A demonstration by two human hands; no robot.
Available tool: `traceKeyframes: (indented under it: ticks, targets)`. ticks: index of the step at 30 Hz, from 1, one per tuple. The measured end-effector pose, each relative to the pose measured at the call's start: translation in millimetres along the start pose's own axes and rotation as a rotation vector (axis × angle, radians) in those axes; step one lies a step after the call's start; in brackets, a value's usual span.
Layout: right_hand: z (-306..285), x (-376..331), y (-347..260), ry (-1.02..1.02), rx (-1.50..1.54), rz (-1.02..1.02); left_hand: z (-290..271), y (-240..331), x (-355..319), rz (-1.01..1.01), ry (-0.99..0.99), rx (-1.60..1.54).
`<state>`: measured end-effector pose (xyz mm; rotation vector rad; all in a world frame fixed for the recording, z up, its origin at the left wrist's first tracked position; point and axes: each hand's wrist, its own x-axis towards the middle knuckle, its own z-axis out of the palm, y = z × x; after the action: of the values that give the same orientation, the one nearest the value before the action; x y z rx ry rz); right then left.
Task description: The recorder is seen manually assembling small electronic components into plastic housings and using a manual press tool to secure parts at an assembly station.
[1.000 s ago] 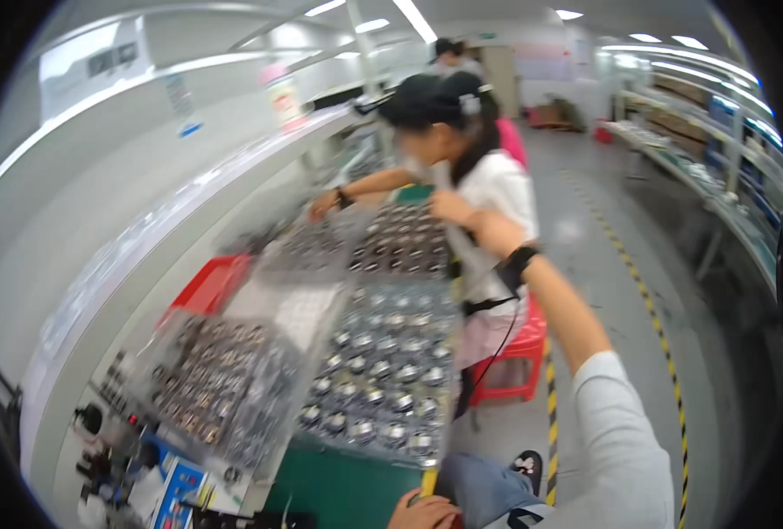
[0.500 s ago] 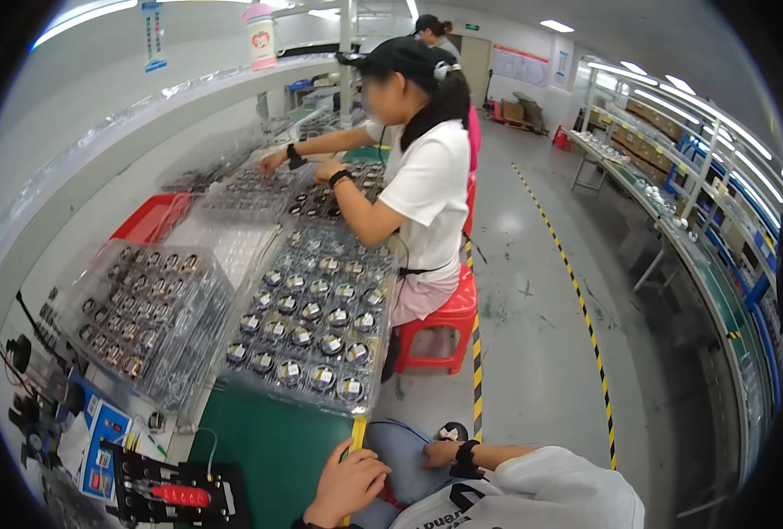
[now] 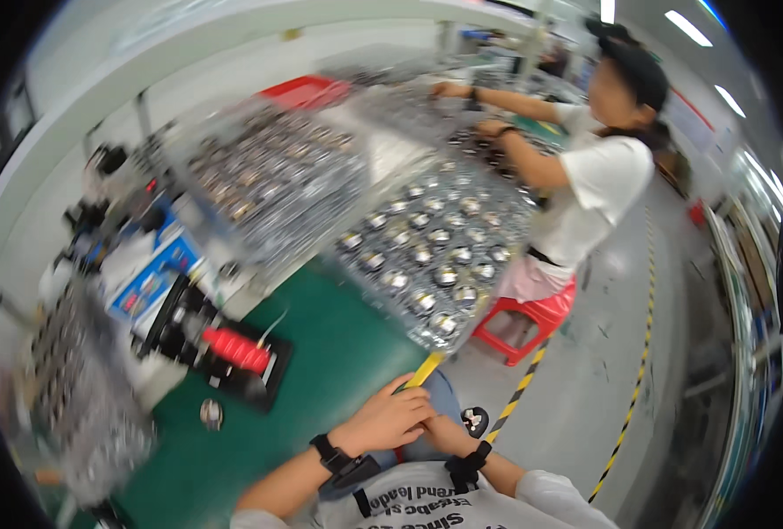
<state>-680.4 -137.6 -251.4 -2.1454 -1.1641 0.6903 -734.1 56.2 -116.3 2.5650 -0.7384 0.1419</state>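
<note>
Nearest, the left hand (image 3: 389, 421) rests at the near edge of the green worktop (image 3: 321, 344), fingers curled over the yellow edge strip (image 3: 425, 370); whether its grip clasps the strip, I cannot tell. The right hand (image 3: 449, 434) lies touching it, grip hidden. Farther left sits a red-handled tool (image 3: 233, 348); beyond, clear trays of round metal parts (image 3: 426, 256); far right, a seated co-worker (image 3: 585, 194).

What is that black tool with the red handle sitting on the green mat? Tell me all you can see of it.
The black fixture with the red handle looks like a small hand-lever press: a flat black base plate, a dark upright body, and a ribbed red grip lying nearly level, pointing right. It rests on the green mat, left of the person's left hand and apart from it. A small round metal part lies just before it. Motion blur hides finer detail.
</note>
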Motion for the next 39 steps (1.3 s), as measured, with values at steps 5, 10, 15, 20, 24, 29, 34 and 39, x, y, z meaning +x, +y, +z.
traceKeyframes:
  ticks: [5,10,15,20,24,29,34,39]
  targets:
    - [8.0,5.8,-73.5,0.026,-0.162,-0.603,10.4,39.4,-47.6,-0.105,0.002,0.231]
    - [-30.7,-20.5,-137.1,-0.388,0.067,-0.544,-2.4,90.2,-98.8,-0.392,-0.053,-0.088]
    - [-83.6,-34.4,-157.8,-0.462,-0.011,-0.639,15.1,129.7,-162.6,-0.805,-0.033,-0.151]
    - [-86.1,-24.8,-168.4,-0.449,-0.064,-0.709,13.2,154.0,-210.8,-0.859,0.303,-0.027]
    - [-70.2,-21.7,-196.0,-0.421,-0.054,-0.831,19.1,168.3,-230.4,-0.978,0.169,0.126]
    - [-71.3,-8.5,-221.4,-0.565,-0.030,-0.742,-29.2,198.2,-248.0,-0.996,0.274,0.117]
    - [-85.0,15.4,-205.5,-0.797,-0.116,-0.601,-45.5,204.5,-257.8,-0.922,0.021,-0.433]
    - [-111.3,36.6,-207.8,-0.717,-0.249,-0.309,-57.1,149.3,-255.5,-0.610,0.211,-0.487]
